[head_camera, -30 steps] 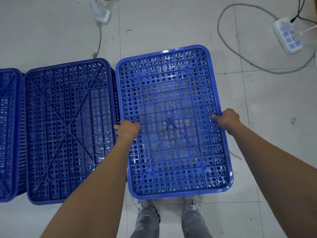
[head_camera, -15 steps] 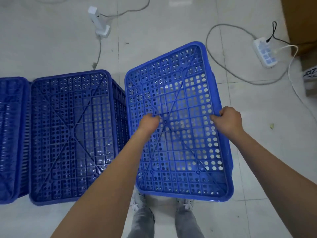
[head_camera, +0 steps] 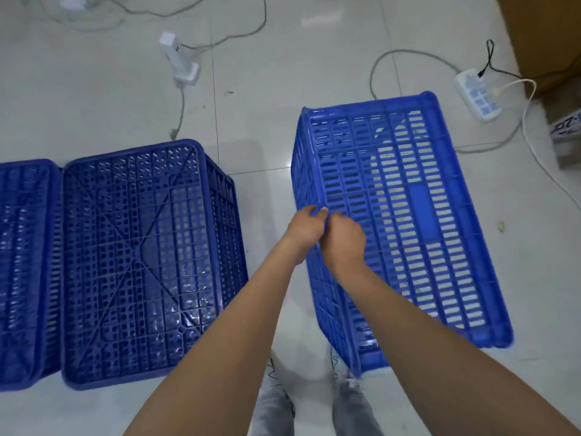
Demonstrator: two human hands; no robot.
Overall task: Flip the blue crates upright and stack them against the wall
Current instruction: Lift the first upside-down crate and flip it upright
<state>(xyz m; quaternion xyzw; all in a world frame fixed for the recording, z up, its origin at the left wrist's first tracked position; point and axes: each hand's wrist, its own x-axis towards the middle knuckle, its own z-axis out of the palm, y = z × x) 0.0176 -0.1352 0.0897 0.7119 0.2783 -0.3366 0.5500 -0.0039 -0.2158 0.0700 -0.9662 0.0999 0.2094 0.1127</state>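
A blue crate (head_camera: 408,221) is tipped up on its side in front of me, its slotted long wall facing up and its perforated bottom turned left. My left hand (head_camera: 306,229) grips the crate's upper left edge from the bottom side. My right hand (head_camera: 344,240) grips the same edge from the wall side, right beside the left hand. A second blue crate (head_camera: 141,256) lies upside down on the floor to the left. Part of a third upside-down blue crate (head_camera: 22,272) shows at the left border.
A white power strip (head_camera: 476,94) with cables lies on the tiled floor at the back right. A white adapter (head_camera: 180,59) with a cord lies at the back centre. A cardboard box (head_camera: 544,39) stands far right. My shoes (head_camera: 345,376) are below the held crate.
The right crate has gone from lying upside down to tipped on its side, rolled rightwards. My hands moved from its two sides to meet on the upper left edge.
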